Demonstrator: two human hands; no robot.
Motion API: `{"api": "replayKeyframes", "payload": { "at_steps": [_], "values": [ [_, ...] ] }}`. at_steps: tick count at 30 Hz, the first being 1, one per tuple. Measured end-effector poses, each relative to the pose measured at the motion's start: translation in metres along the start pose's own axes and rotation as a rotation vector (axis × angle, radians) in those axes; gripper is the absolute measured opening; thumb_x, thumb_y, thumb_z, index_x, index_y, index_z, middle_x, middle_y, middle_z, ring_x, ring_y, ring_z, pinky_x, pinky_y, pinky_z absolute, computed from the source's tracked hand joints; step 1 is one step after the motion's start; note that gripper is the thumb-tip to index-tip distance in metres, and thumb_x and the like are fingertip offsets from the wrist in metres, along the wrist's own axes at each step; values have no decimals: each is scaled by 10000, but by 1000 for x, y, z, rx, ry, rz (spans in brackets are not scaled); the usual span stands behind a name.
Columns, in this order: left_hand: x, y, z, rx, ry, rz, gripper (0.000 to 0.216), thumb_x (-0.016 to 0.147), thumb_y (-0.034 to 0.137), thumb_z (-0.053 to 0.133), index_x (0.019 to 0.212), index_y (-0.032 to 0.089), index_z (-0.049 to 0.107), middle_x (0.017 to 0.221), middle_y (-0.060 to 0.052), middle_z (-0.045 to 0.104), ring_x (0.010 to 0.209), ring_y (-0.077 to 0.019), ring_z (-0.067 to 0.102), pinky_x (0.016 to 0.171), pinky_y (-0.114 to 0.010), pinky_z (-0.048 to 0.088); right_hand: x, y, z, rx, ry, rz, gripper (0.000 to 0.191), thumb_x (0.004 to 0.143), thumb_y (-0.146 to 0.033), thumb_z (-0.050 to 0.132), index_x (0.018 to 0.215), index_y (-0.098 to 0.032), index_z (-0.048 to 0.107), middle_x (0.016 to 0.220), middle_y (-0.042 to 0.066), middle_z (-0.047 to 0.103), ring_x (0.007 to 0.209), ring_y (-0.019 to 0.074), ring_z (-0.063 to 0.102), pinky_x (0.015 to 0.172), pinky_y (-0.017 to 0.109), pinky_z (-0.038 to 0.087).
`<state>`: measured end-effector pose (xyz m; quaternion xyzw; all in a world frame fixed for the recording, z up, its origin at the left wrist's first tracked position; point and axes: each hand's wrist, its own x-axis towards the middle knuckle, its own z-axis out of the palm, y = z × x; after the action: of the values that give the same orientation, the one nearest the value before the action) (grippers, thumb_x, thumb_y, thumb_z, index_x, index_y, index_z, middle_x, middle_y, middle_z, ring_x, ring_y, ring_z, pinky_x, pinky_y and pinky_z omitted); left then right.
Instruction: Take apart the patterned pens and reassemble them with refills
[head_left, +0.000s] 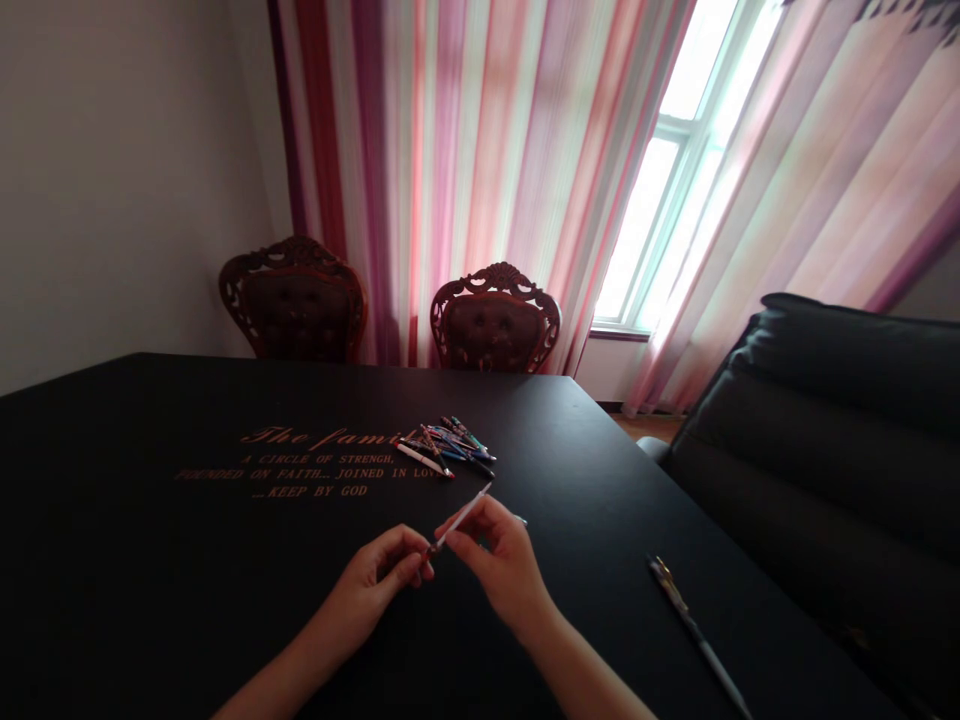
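Observation:
My left hand (394, 560) is closed, thumb and fingers pinching a small dark pen part (430, 552), mostly hidden by the fingertips. My right hand (495, 550) pinches a thin white pen refill (466, 514), its narrow tip slanting up and to the right. The refill's lower end meets the pen part at my left fingertips; whether it sits inside cannot be made out. Behind my right hand, the end of a small pale object (523, 521) shows on the table. Beyond both hands lies a loose pile of pens (450, 445) in mixed colours.
A black table (150, 600) with gold lettering (307, 460) spreads beneath my hands. One long pen (694, 630) lies near its right edge. Two carved chairs (300, 310) (495, 325) stand at the far side, and a black leather seat (825, 450) is on the right.

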<state>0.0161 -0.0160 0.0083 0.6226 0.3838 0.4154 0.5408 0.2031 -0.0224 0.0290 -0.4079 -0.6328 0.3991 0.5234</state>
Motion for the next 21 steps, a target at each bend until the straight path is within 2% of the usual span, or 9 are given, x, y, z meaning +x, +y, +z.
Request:
{"api": "replayKeyframes", "payload": {
  "at_steps": [3, 5, 7, 10, 12, 14, 17, 21],
  "values": [
    [-1, -2, 1, -93, -43, -15, 289, 830, 462, 665, 882, 178, 672, 747, -27, 680, 687, -172, 561, 685, -285, 433, 2, -1, -2, -56, -51, 16, 124, 812, -287, 709, 908, -210, 709, 902, 24, 741, 811, 191, 653, 744, 310, 474],
    [-1, -3, 0, -183, -12, -32, 280, 843, 451, 661, 902, 178, 675, 760, -23, 674, 686, -157, 552, 682, -271, 426, 7, 0, -10, -70, -44, 14, 187, 854, -323, 655, 1003, -216, 687, 946, 29, 737, 825, 192, 651, 734, 307, 471],
    [-1, -3, -2, -284, 57, -51, 261, 854, 432, 661, 933, 183, 675, 783, -16, 666, 688, -138, 538, 684, -255, 418, 14, 5, -27, -174, 25, -1, 190, 910, -336, 563, 1005, -213, 673, 914, 34, 726, 799, 191, 639, 712, 309, 469],
    [1, -2, -7, -358, 147, -77, 269, 831, 423, 696, 946, 181, 672, 800, -11, 656, 696, -127, 527, 695, -247, 417, 22, 20, -60, -582, 124, -42, 96, 866, -242, 597, 842, -212, 685, 824, 34, 688, 804, 208, 600, 744, 329, 452],
    [4, -2, -10, -327, 176, -78, 291, 809, 435, 716, 939, 178, 671, 796, -14, 657, 708, -135, 532, 705, -253, 420, 23, 32, -78, -829, 104, -45, 57, 792, -174, 667, 809, -220, 696, 831, 42, 672, 863, 232, 583, 792, 347, 438],
    [6, -3, -12, -258, 184, -63, 306, 796, 455, 720, 924, 181, 670, 789, -16, 665, 718, -146, 543, 712, -262, 425, 21, 42, -89, -958, 52, -28, 90, 752, -151, 709, 794, -230, 705, 855, 48, 662, 890, 241, 573, 794, 342, 434],
    [7, -5, -12, -123, 189, -47, 309, 790, 475, 709, 895, 187, 666, 773, -16, 674, 723, -161, 555, 718, -273, 430, 21, 49, -92, -991, -1, -17, 76, 767, -161, 704, 760, -235, 690, 858, 37, 654, 868, 225, 573, 770, 317, 430],
    [5, -4, -11, 2, 210, -61, 316, 779, 490, 686, 869, 189, 655, 764, -18, 674, 728, -179, 562, 725, -294, 440, 25, 45, -92, -893, 35, -5, 42, 826, -180, 644, 818, -220, 656, 825, 14, 661, 828, 200, 579, 757, 296, 424]
  ]
}}
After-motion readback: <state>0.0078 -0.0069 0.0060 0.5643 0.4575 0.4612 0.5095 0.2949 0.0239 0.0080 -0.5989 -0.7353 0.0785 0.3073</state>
